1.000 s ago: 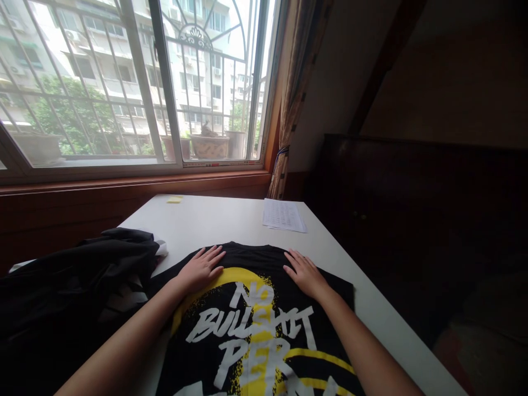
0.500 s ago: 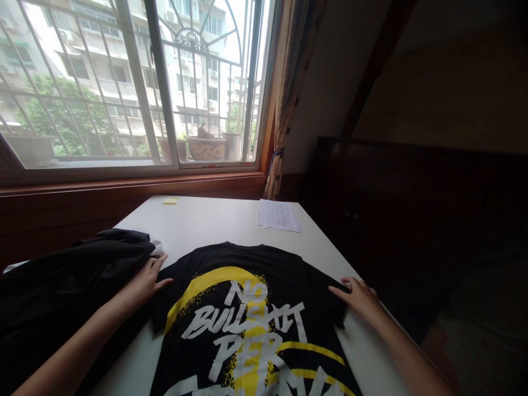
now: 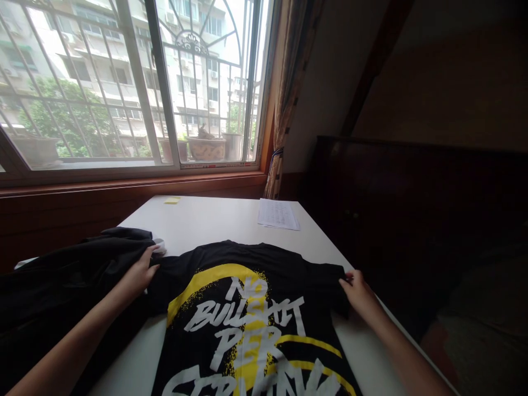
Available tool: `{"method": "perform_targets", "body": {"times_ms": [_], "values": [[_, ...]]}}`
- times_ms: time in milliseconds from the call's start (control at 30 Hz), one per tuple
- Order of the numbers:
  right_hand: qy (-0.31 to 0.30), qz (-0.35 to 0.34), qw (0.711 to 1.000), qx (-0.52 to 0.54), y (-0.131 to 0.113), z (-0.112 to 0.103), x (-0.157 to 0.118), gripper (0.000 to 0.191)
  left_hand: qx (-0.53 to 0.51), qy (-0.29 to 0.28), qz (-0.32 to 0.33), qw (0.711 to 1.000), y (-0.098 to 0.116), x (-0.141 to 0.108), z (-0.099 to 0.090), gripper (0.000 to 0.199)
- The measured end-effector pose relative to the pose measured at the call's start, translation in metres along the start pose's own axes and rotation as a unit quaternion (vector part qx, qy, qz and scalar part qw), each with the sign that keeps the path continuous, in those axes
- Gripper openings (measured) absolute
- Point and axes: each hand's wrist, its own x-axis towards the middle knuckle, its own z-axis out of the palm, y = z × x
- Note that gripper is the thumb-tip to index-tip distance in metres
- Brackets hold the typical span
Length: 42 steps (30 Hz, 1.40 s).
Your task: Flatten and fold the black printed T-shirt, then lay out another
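Observation:
A black T-shirt [image 3: 247, 308] with white lettering and yellow strokes lies spread flat on the white table [image 3: 206, 220], its collar toward the window. At the right sleeve's outer edge, my right hand [image 3: 359, 291] pinches the cloth between thumb and fingers. My left hand [image 3: 142, 270] is closed at the edge of the left sleeve, its fingertips partly hidden against dark fabric. Just beside it, a heap of black clothing [image 3: 74, 275] covers the table's left side, with a small white piece [image 3: 159, 247] showing at its end.
Sheets of written paper [image 3: 278, 214] lie near the table's far right corner. A yellow sticky note [image 3: 172, 200] is at the far left. Behind the table are a barred window [image 3: 198, 82] and a tied curtain [image 3: 277, 159]. Dark wooden furniture [image 3: 391, 209] stands at the right.
Both hands have moved outward to the ends of the sleeves and closed on them. The sleeves now stretch straighter out to the sides. The shirt's body stays in place.

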Motion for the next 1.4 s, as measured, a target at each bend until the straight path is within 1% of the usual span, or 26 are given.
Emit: {"method": "perform_targets", "body": {"times_ms": [33,67,167,267,367,467,533,567,600,667,700,767,833,900,1000,1133,1200,1300,1400], "values": [[-0.004,0.001,1.000,-0.009,-0.001,0.000,0.000,0.033,0.000,0.026,0.017,1.000,-0.002,0.001,0.001,0.053],[-0.013,-0.002,1.000,-0.021,-0.002,0.001,0.000,0.036,0.010,0.036,0.039,0.999,-0.004,0.002,0.003,0.053],[-0.042,-0.029,0.997,-0.063,-0.008,0.004,-0.002,0.041,0.069,0.037,0.094,0.992,-0.009,0.003,0.011,0.051],[-0.054,-0.061,0.989,-0.122,-0.012,0.005,-0.003,0.043,0.110,0.015,0.104,0.988,-0.009,0.001,0.018,0.050],[-0.052,-0.089,0.973,-0.206,-0.018,0.001,-0.003,0.045,0.129,0.007,0.111,0.985,0.000,-0.001,0.017,0.049],[0.009,-0.112,0.948,-0.296,-0.031,-0.001,-0.005,0.052,0.158,-0.012,0.149,0.976,0.026,-0.001,0.012,0.042],[0.045,-0.142,0.937,-0.317,-0.047,0.003,-0.009,0.052,0.177,-0.048,0.184,0.966,0.053,-0.002,0.015,0.039],[0.048,-0.163,0.936,-0.310,-0.056,0.007,-0.012,0.051,0.177,-0.066,0.195,0.962,0.067,-0.003,0.020,0.039],[0.038,-0.186,0.937,-0.294,-0.065,0.014,-0.016,0.049,0.173,-0.088,0.202,0.960,0.081,-0.005,0.028,0.042],[-0.010,-0.222,0.940,-0.258,-0.080,0.033,-0.027,0.048,0.158,-0.139,0.204,0.956,0.105,-0.009,0.048,0.048],[-0.040,-0.229,0.941,-0.246,-0.086,0.043,-0.032,0.050,0.152,-0.158,0.191,0.957,0.114,-0.011,0.059,0.051],[-0.079,-0.220,0.943,-0.237,-0.092,0.061,-0.043,0.055,0.150,-0.169,0.171,0.959,0.125,-0.015,0.081,0.056],[-0.090,-0.202,0.946,-0.236,-0.090,0.071,-0.050,0.061,0.151,-0.164,0.152,0.963,0.128,-0.017,0.096,0.061],[-0.098,-0.192,0.948,-0.233,-0.084,0.072,-0.050,0.065,0.150,-0.159,0.141,0.966,0.126,-0.017,0.102,0.064],[-0.127,-0.193,0.947,-0.222,-0.071,0.063,-0.039,0.068,0.147,-0.156,0.134,0.967,0.121,-0.018,0.102,0.065],[-0.153,-0.198,0.947,-0.199,-0.056,0.055,-0.018,0.063,0.153,-0.150,0.126,0.969,0.115,-0.020,0.100,0.067],[-0.138,-0.195,0.952,-0.194,-0.051,0.056,-0.009,0.059,0.162,-0.141,0.119,0.969,0.114,-0.021,0.102,0.067],[-0.086,-0.199,0.956,-0.198,-0.048,0.056,0.003,0.049,0.174,-0.130,0.105,0.970,0.115,-0.023,0.104,0.068],[-0.044,-0.169,0.962,-0.211,-0.049,0.052,0.015,0.041,0.175,-0.131,0.098,0.971,0.116,-0.023,0.103,0.068]]}}
